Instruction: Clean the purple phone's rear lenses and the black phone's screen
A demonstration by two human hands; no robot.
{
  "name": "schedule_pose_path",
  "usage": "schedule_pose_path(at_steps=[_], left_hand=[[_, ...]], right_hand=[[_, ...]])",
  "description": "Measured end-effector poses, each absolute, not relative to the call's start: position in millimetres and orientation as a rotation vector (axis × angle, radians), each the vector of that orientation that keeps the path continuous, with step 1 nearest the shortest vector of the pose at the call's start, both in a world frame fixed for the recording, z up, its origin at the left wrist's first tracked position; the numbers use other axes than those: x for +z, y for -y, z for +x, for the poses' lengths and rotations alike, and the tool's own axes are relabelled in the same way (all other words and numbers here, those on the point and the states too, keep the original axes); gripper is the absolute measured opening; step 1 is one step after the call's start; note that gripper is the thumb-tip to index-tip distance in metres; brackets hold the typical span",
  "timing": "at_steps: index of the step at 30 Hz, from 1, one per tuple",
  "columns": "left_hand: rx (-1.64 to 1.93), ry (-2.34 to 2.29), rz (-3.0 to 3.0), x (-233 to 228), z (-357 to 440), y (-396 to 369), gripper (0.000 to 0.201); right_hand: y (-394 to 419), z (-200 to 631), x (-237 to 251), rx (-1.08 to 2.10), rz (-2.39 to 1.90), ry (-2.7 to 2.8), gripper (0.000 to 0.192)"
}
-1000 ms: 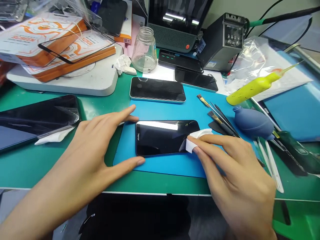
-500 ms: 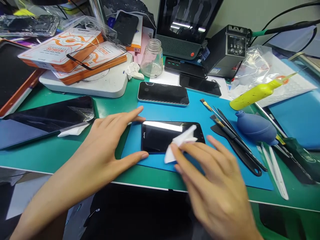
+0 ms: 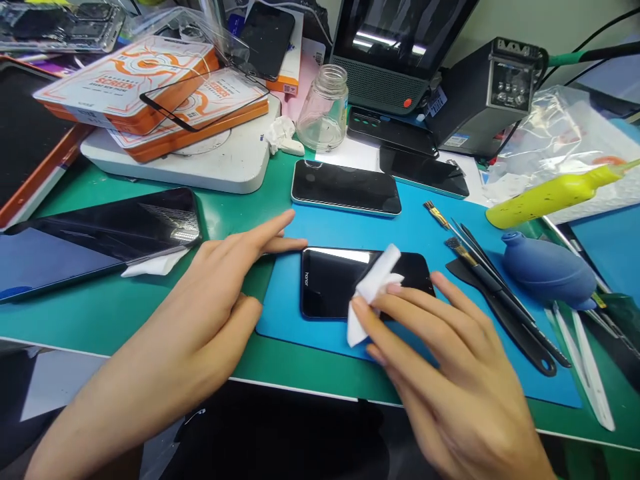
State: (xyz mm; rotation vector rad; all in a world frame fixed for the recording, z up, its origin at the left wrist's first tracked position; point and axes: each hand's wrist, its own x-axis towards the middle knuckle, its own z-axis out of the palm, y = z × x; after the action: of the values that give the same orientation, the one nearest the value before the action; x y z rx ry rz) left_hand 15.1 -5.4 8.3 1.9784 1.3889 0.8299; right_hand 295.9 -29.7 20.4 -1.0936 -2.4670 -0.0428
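Note:
A black smartphone (image 3: 325, 293) marked "honor" lies face up on the blue mat (image 3: 300, 337), a bright reflection along its far edge. In my right hand (image 3: 450, 360) a folded white tissue (image 3: 377, 277) is pinched between thumb and fingers, over the phone's near side and screen. That tissue hides part of the phone. My left hand (image 3: 215, 300) is open at the phone's left end, with one fingertip at its far left corner and the thumb drawn back.
Behind lies another phone (image 3: 345, 188). Brushes and a black spatula (image 3: 500, 320), a blue air blower (image 3: 547, 270), white tweezers (image 3: 585, 367) and a yellow bottle (image 3: 545, 197) are at right. A glass jar (image 3: 324, 110) and stacked boxes (image 3: 125, 83) stand at the back; a large dark device (image 3: 115, 227) lies left.
My left thumb has come away from the phone's near left corner and folded back. The tissue stays in my right hand over the phone. The whole view has shifted slightly.

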Motion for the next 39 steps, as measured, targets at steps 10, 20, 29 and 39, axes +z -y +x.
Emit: schedule_pose_path(at_steps=[10,20,29,39], left_hand=[[0.774,-1.342,1.840,11.4,16.0,4.6,0.075],[0.834,-1.341,1.859,9.4,14.4,7.7,0.076],[0.872,-1.317,1.910,5.5,15.9,2.8,0.077],[0.889,-1.335,1.984,7.8,14.7,4.0,0.074]], right_hand=[[34.5,260.5,21.8,-0.092,-1.003,2.535,0.041],[39.4,255.2,23.3,-0.238,-0.977,2.634,0.049],[40.4,252.3,25.6,-0.248,-0.990,2.653,0.045],[39.4,249.2,23.7,-0.245,-1.014,2.621,0.042]])
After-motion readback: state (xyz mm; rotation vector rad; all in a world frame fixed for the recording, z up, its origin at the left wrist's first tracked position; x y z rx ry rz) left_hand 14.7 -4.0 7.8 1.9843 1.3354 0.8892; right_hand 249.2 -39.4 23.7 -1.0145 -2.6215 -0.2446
